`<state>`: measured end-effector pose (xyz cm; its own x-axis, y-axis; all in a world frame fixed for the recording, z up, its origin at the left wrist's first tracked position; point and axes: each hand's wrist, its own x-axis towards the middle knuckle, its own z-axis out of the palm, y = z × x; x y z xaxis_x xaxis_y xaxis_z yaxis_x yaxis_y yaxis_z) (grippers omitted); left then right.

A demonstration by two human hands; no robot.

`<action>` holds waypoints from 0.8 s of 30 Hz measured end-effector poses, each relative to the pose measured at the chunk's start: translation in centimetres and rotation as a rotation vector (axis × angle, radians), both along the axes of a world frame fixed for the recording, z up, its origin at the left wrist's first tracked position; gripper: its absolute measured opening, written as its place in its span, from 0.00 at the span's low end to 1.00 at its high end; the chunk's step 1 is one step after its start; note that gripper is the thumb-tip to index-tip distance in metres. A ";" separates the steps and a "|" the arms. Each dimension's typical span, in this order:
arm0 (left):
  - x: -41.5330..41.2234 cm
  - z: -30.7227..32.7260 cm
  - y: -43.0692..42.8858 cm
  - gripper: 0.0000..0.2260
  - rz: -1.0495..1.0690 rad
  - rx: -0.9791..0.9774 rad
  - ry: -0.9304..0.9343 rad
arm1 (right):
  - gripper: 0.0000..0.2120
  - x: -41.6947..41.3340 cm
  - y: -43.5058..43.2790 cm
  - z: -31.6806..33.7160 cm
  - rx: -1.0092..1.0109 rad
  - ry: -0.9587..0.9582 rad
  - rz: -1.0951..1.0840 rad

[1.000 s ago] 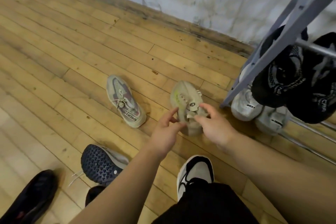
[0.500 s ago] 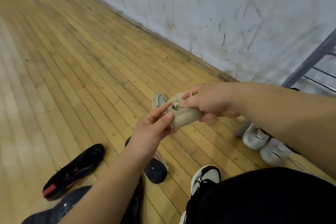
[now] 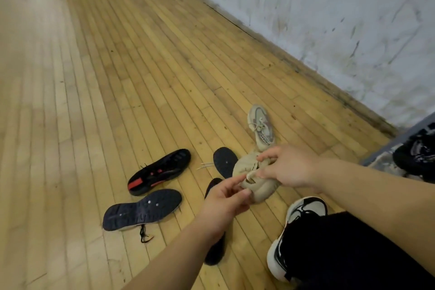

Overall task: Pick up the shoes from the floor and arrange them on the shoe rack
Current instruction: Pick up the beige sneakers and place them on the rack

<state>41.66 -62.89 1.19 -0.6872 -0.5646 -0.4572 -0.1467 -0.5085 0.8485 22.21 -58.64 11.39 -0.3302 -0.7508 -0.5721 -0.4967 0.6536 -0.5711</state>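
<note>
- The beige shoe is held between both hands: the right hand grips its upper, and the left hand pinches its top edge.
- It looks light and soft, so the collar probably gives the surest hold.
- Its mate lies beyond the right hand.

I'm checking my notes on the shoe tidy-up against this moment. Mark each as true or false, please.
1. Both hands hold one beige shoe. True: the left hand and right hand both pinch the held beige shoe.
2. The second beige shoe is already on the rack. False: the second beige shoe lies on the floor, beyond the hands.
3. The navy-soled shoe lies sole up. True.
4. The black-and-red shoe is stacked on it. False: the black-and-red shoe lies beside it on the floor.
</note>
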 end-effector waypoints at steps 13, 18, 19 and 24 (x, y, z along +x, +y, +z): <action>-5.6 1.3 0.2 0.21 -0.009 0.016 0.025 | 0.19 -4.2 2.2 1.6 -0.064 0.031 -0.139; -9.4 2.8 1.5 0.24 -0.064 -0.045 -0.018 | 0.17 -6.8 4.7 2.5 -0.126 0.029 -0.321; -9.8 2.6 1.9 0.26 -0.067 -0.062 -0.039 | 0.17 -7.1 5.2 2.3 -0.129 0.054 -0.326; -9.3 0.5 4.2 0.28 -0.055 -0.061 -0.179 | 0.17 -8.2 6.8 1.4 -0.048 0.181 -0.286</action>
